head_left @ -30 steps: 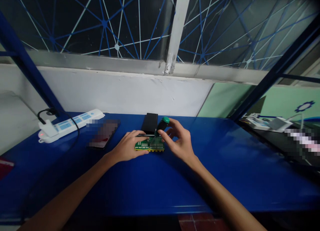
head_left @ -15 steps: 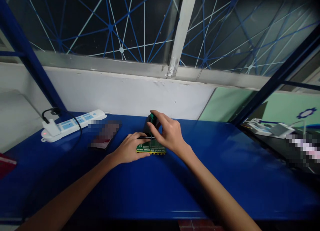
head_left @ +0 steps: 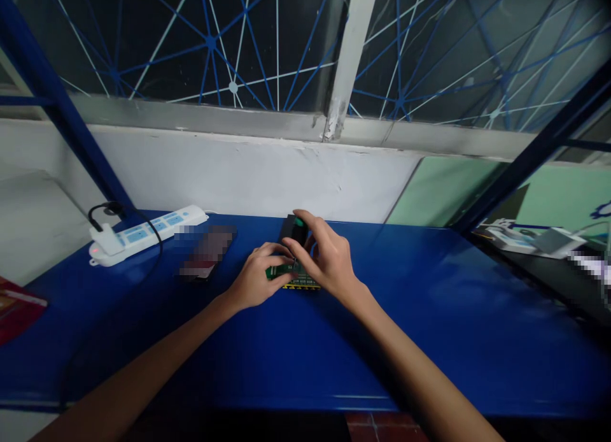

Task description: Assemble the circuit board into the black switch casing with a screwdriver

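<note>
A small green circuit board (head_left: pixel 296 279) lies on the blue table (head_left: pixel 429 314) near the wall. My left hand (head_left: pixel 258 278) is closed over the board's left edge and presses it down. My right hand (head_left: pixel 324 257) grips a screwdriver with a black and green handle (head_left: pixel 298 225), held upright with its tip on the board. Most of the board is hidden under my fingers. A black box (head_left: pixel 287 226) stands just behind the board, partly covered by my right hand.
A white power strip (head_left: pixel 143 233) with a plugged-in black cable lies at the back left. A dark flat device (head_left: pixel 206 256) rests between it and the board. A red object (head_left: pixel 16 305) sits at the left edge. A second bench with gear (head_left: pixel 539 241) stands at right.
My right hand swung the screwdriver from a tilt to upright over the board. My left hand curled tighter over the board's left edge. The view shifted slightly.
</note>
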Demonstrator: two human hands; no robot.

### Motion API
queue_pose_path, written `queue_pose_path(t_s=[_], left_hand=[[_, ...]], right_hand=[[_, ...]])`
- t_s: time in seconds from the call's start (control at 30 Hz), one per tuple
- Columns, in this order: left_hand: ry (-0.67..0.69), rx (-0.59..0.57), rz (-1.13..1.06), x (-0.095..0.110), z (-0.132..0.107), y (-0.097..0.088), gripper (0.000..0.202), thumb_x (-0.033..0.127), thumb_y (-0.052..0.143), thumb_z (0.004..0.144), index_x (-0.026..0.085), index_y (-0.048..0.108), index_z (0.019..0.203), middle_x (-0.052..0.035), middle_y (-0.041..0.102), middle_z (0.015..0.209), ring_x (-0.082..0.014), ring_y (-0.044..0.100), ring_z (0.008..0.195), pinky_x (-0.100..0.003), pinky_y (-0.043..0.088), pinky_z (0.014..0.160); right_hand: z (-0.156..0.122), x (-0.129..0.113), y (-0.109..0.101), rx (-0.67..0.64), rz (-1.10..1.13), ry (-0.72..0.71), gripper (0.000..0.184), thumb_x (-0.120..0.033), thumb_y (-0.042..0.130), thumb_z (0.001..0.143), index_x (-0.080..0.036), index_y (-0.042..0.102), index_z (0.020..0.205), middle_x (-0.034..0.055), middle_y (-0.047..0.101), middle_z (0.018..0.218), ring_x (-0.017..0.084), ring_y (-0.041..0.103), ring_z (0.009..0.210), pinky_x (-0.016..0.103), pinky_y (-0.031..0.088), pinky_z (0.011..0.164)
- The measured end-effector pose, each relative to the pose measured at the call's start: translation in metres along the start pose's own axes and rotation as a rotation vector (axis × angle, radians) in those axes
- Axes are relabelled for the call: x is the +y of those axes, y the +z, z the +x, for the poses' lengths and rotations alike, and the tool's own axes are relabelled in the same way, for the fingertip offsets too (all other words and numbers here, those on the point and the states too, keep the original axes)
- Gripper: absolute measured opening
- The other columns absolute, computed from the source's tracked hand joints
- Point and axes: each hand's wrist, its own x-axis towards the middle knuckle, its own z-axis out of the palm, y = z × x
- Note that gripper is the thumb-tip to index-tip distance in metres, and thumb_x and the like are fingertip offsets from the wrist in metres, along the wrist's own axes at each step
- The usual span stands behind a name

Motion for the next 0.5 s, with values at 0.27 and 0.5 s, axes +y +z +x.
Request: queue_pose_path(t_s=[0.27, 0.5], left_hand=[[-0.136, -0.018, -0.035, -0.0001, 0.0020, 0.0075, 0.005, 0.018, 0.070, 0.081, 0.018, 0.075, 0.081, -0.0061, 0.070, 0.087, -0.0209, 0.066, 0.084, -0.032, 0.051, 0.075], [-0.129, -0.008, -0.085, -0.0009, 0.0005, 0.0084, 0.011, 0.016, 0.069, 0.081, 0.019, 0.076, 0.089, -0.0068, 0.073, 0.091, -0.0214, 0.067, 0.087, -0.034, 0.051, 0.082]], right_hand=[[0.0045, -0.0051, -0.0035, -0.128, 0.137, 0.028, 0.048, -0.031, 0.034, 0.099, -0.019, 0.032, 0.145, 0.0076, 0.060, 0.103, 0.017, 0.059, 0.077, 0.032, 0.050, 0.068], [0.0041, -0.0008, -0.0016, -0.083, 0.055, 0.035, 0.050, -0.039, 0.042, 0.096, -0.019, 0.039, 0.142, 0.0074, 0.061, 0.099, 0.016, 0.058, 0.070, 0.032, 0.050, 0.065]])
